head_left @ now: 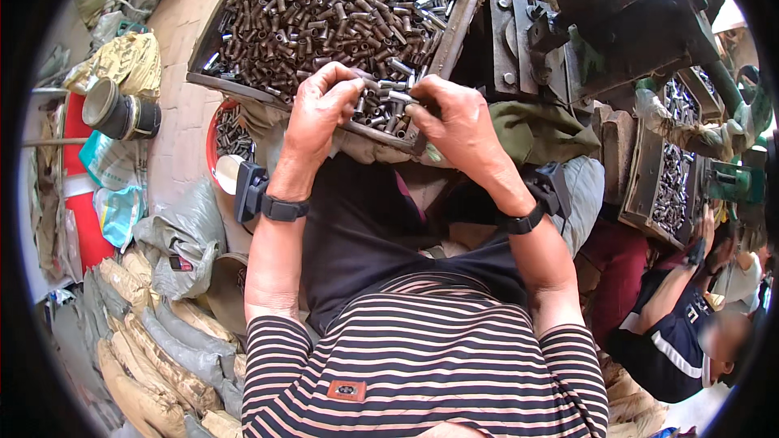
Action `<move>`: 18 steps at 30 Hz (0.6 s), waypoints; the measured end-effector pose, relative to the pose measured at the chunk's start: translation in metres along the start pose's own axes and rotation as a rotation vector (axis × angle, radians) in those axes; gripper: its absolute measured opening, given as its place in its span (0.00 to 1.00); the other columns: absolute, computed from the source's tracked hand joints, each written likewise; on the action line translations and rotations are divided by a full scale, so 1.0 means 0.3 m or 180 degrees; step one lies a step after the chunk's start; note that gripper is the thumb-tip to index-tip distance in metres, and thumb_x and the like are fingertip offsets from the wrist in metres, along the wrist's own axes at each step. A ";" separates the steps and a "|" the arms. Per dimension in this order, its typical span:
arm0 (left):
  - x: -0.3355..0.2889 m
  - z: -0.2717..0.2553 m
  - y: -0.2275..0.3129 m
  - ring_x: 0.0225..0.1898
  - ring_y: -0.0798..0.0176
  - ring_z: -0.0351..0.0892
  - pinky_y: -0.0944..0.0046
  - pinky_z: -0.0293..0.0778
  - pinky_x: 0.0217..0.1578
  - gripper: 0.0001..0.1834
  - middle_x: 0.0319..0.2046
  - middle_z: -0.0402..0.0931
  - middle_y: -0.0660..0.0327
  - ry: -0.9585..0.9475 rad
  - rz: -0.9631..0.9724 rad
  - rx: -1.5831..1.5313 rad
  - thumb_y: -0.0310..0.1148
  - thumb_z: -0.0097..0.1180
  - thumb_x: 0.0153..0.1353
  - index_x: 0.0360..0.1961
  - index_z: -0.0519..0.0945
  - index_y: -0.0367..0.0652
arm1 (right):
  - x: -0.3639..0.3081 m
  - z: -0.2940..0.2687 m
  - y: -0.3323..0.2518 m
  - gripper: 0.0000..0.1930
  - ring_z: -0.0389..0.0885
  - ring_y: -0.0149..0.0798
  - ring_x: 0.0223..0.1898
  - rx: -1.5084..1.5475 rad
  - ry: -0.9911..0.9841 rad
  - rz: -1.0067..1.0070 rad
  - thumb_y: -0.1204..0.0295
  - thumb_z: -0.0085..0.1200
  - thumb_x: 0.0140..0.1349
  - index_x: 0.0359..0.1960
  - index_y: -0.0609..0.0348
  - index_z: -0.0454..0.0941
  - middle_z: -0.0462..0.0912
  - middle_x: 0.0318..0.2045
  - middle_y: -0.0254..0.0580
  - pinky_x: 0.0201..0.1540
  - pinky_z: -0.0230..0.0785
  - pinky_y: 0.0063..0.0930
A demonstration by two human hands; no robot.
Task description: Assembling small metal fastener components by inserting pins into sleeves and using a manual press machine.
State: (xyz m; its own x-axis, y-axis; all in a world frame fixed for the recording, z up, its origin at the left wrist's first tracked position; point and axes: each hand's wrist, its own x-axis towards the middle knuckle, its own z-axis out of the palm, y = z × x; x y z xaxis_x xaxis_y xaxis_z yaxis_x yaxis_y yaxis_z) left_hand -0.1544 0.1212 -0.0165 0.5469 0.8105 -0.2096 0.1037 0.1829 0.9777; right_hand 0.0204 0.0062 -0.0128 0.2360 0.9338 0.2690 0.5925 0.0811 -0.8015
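A wooden-edged tray (243, 91) in front of me is heaped with small metal tubes (324, 12), most of them brownish and some shiny silver. Over the near edge of the heap, my left hand (320, 109) is closed in a pinch. Dark tubes lie right at its fingertips, so what it holds cannot be made out. My right hand (456, 120), across from it at the tray's near right corner, pinches a silver metal tube (400, 97) between thumb and fingers. Both hands are close together, with loose tubes between them.
A dark machine (560, 40) with bolted plates stands right of the tray. Below the tray's left corner is a red bucket (217, 142) of tubes. Filled sacks (150, 365) lie lower left. At far right a co-worker (669, 341) sits by another tray (645, 174) of tubes.
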 end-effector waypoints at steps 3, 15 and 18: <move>-0.030 0.037 -0.013 0.20 0.79 0.67 0.78 0.59 0.18 0.02 0.25 0.73 0.67 -0.0408 -0.0042 -0.0793 0.27 0.52 0.62 0.32 0.74 0.42 | 0.000 -0.023 -0.028 0.08 0.81 0.48 0.28 0.0307 -0.0071 0.0221 0.74 0.59 0.53 0.31 0.64 0.76 0.80 0.25 0.50 0.32 0.71 0.36; -0.071 0.148 0.000 0.31 0.73 0.79 0.77 0.70 0.24 0.10 0.34 0.78 0.65 -0.0642 -0.0376 -0.1092 0.29 0.52 0.65 0.46 0.75 0.40 | -0.047 -0.012 0.022 0.07 0.77 0.23 0.26 0.2212 0.0154 0.1018 0.74 0.56 0.61 0.35 0.66 0.77 0.80 0.25 0.35 0.29 0.70 0.19; -0.071 0.161 0.004 0.30 0.74 0.78 0.77 0.70 0.24 0.09 0.32 0.78 0.64 -0.0563 -0.0322 -0.1128 0.29 0.52 0.65 0.44 0.76 0.39 | -0.054 -0.027 0.032 0.06 0.76 0.23 0.25 0.2456 0.0184 0.1006 0.73 0.56 0.62 0.35 0.65 0.77 0.79 0.25 0.33 0.29 0.70 0.18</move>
State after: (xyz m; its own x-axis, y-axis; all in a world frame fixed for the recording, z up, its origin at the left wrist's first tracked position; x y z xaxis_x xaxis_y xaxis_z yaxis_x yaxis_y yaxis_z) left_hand -0.1258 0.0773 -0.0102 0.6862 0.6762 -0.2682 -0.1117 0.4622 0.8797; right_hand 0.0286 -0.0110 -0.0203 0.3543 0.9349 -0.0197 -0.1970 0.0540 -0.9789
